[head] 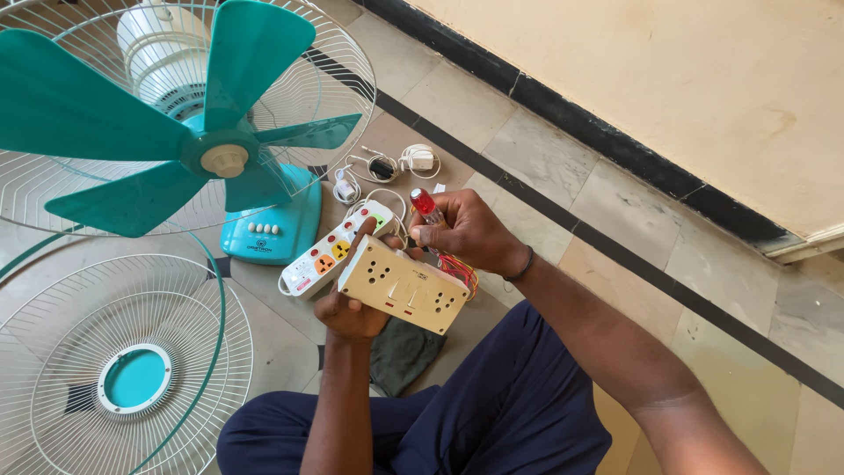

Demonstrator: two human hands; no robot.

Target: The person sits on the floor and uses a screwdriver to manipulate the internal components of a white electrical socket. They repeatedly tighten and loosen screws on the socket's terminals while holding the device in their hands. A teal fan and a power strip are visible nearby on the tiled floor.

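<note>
Your biggest neighbour is the teal table fan [176, 132], standing ahead and to your left with its front guard off; that loose wire guard [123, 369] lies flat on the tiled floor [615, 202] just below it. Your left hand [352, 310] cups the cream socket box [403, 283] from beneath, fingers wrapped around its near end, holding it tilted over your lap. Just behind it, on the floor by the fan's base, lies a white power strip [334, 250] with coloured sockets. Your right hand [466, 230] is closed around a red-handled screwdriver [425, 204], touching the box's far edge, where coloured wires [457, 268] spill out
</note>
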